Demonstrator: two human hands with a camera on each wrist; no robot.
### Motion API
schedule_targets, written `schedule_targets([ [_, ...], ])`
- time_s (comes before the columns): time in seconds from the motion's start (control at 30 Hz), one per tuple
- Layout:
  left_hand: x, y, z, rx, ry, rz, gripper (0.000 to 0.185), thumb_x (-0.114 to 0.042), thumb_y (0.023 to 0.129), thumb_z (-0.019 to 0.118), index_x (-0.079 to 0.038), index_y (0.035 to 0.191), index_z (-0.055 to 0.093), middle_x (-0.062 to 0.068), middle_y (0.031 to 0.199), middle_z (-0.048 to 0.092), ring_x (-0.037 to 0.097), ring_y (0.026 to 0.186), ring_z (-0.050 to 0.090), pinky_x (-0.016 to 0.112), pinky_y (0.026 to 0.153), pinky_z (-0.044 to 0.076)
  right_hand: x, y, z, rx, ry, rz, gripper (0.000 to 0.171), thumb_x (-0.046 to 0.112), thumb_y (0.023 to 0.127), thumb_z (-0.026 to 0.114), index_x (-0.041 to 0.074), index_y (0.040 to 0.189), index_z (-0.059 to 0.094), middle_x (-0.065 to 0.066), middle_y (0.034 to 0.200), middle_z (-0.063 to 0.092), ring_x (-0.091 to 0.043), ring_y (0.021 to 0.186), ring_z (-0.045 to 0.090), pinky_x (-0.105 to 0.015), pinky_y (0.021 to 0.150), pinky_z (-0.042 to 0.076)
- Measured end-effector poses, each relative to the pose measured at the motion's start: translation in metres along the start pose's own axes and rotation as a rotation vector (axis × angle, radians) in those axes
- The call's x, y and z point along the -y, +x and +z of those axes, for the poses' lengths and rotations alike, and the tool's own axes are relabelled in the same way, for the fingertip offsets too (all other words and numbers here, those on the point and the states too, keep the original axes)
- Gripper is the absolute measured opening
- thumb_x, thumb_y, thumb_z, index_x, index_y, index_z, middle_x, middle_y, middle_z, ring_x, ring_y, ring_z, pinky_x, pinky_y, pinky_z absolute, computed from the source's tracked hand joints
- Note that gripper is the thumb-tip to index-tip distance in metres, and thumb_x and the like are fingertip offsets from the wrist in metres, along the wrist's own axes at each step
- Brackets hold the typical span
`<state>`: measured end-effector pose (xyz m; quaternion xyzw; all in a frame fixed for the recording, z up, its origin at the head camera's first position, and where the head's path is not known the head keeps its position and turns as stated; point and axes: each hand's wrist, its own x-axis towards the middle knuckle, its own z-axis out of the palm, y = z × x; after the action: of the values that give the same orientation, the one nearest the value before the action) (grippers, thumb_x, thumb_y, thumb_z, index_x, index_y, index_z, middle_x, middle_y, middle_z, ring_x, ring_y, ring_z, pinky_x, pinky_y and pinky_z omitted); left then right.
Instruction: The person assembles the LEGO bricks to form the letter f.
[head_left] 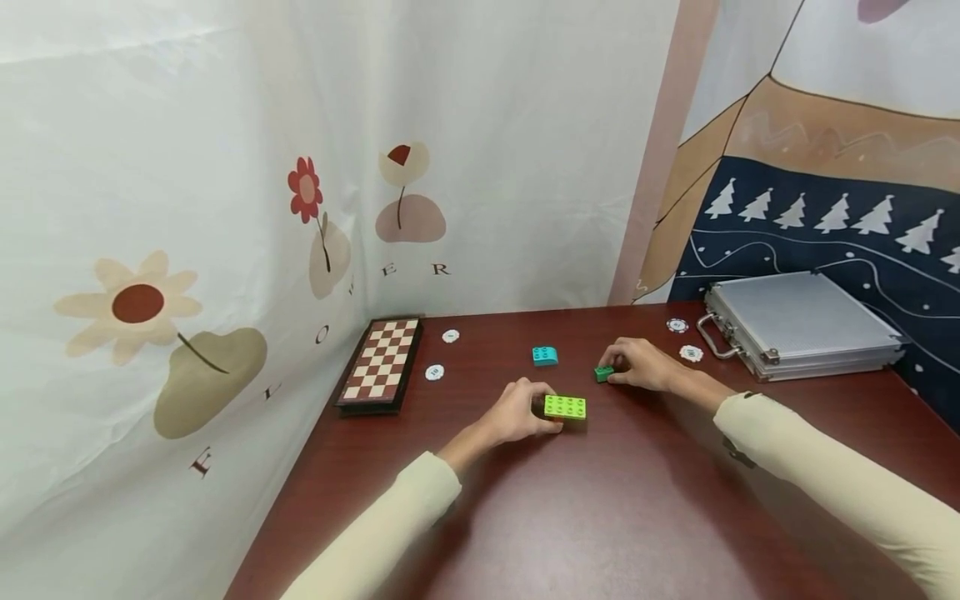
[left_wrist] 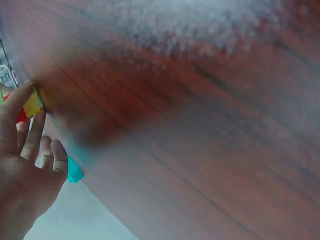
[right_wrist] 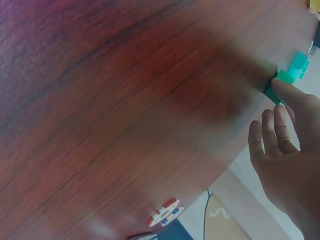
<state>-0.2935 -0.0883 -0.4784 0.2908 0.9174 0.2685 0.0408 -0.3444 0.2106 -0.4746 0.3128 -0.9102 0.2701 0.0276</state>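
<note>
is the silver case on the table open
No, the silver case lies flat and closed at the right side of the table, its lid down and its handle facing the hands.

White fabric backdrop (head_left: 225,125) with flower prints, left of and beyond the left hand (head_left: 517,412): scattered brown capitals F, L, O, W, E, R. Round white poker chips' (head_left: 434,372) markings are too small to read.

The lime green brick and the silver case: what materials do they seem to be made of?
The lime green brick looks like moulded plastic: saturated colour, smooth studs on top. The silver case is probably aluminium: pale ribbed panels, shiny metal edges, handle and latches.
</note>
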Motion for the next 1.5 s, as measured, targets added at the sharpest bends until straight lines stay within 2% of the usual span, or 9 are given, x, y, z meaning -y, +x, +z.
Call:
schedule_targets([
  [0.2,-0.001,0.0,0.004,0.009,0.043,-0.012,0.051,-0.038,0.08,0.09,-0.01,0.119,0.073,0.0,0.118,0.072,0.017,0.106,0.054,0.031,0.09,0.046,0.001,-0.002,0.001,0.002,0.007,-0.003,0.019,0.003,0.087,0.082,0.01,0.104,0.076,-0.004,0.099,0.066,-0.019,0.092,0.066,-0.039,0.082,0.057],
  [0.37,-0.001,0.001,0.004,0.019,0.05,-0.007,0.051,-0.038,0.08,0.09,-0.01,0.119,0.072,0.001,0.12,0.071,0.019,0.108,0.055,0.033,0.093,0.047,0.005,-0.003,-0.002,-0.025,-0.001,-0.023,0.027,0.004,0.086,0.083,0.007,0.112,0.075,-0.006,0.105,0.067,-0.021,0.094,0.065,-0.042,0.083,0.057],
  [0.6,-0.002,0.001,0.002,0.028,0.036,-0.034,0.052,-0.039,0.08,0.09,-0.01,0.12,0.071,0.0,0.117,0.07,0.019,0.107,0.056,0.033,0.091,0.048,0.025,-0.003,-0.008,-0.046,0.05,-0.087,0.028,0.004,0.088,0.082,0.004,0.116,0.075,-0.009,0.109,0.07,-0.027,0.097,0.068,-0.045,0.084,0.058],
  [0.73,-0.002,0.001,0.002,0.032,0.039,-0.034,0.053,-0.039,0.081,0.09,-0.009,0.12,0.072,0.0,0.116,0.071,0.018,0.105,0.056,0.031,0.088,0.048,0.044,-0.005,-0.006,-0.036,0.099,-0.112,0.025,0.011,0.092,0.08,0.007,0.116,0.076,-0.006,0.109,0.073,-0.027,0.093,0.067,-0.046,0.081,0.057],
  [0.83,-0.002,0.002,0.001,0.021,0.04,-0.016,0.051,-0.038,0.08,0.091,-0.008,0.116,0.073,0.0,0.11,0.072,0.016,0.1,0.056,0.029,0.085,0.047,0.06,-0.007,0.001,-0.017,0.146,-0.158,0.026,0.016,0.093,0.081,0.007,0.117,0.077,-0.006,0.11,0.074,-0.026,0.096,0.069,-0.047,0.084,0.058],
  [0.97,-0.002,0.004,0.001,0.012,0.036,0.0,0.046,-0.037,0.079,0.092,-0.009,0.111,0.075,-0.003,0.102,0.072,0.013,0.094,0.055,0.026,0.079,0.047,0.077,-0.008,0.012,0.019,0.192,-0.196,0.03,0.019,0.092,0.082,0.007,0.119,0.077,-0.004,0.111,0.073,-0.02,0.102,0.072,-0.04,0.086,0.06],
  [1.07,-0.001,0.003,0.002,0.011,0.031,0.007,0.045,-0.036,0.079,0.092,-0.009,0.11,0.075,-0.004,0.098,0.071,0.013,0.092,0.055,0.025,0.077,0.046,0.085,-0.008,0.02,0.019,0.193,-0.202,0.03,0.021,0.091,0.083,0.01,0.118,0.078,0.0,0.109,0.072,-0.015,0.1,0.072,-0.036,0.084,0.06],
  [1.3,0.001,0.002,0.004,0.013,-0.001,0.009,0.045,-0.035,0.079,0.092,-0.009,0.111,0.075,-0.003,0.099,0.071,0.013,0.091,0.054,0.023,0.072,0.047,0.087,-0.007,0.031,-0.011,0.19,-0.208,0.024,0.018,0.09,0.084,0.011,0.112,0.081,0.001,0.103,0.073,-0.015,0.087,0.068,-0.033,0.077,0.06],
  [1.5,-0.001,0.003,0.001,0.01,-0.01,0.011,0.042,-0.035,0.08,0.092,-0.01,0.11,0.075,-0.003,0.097,0.07,0.013,0.09,0.052,0.024,0.072,0.047,0.083,-0.005,0.031,-0.021,0.207,-0.213,0.024,0.015,0.089,0.084,0.01,0.112,0.081,0.0,0.102,0.075,-0.013,0.087,0.069,-0.029,0.078,0.06],
])
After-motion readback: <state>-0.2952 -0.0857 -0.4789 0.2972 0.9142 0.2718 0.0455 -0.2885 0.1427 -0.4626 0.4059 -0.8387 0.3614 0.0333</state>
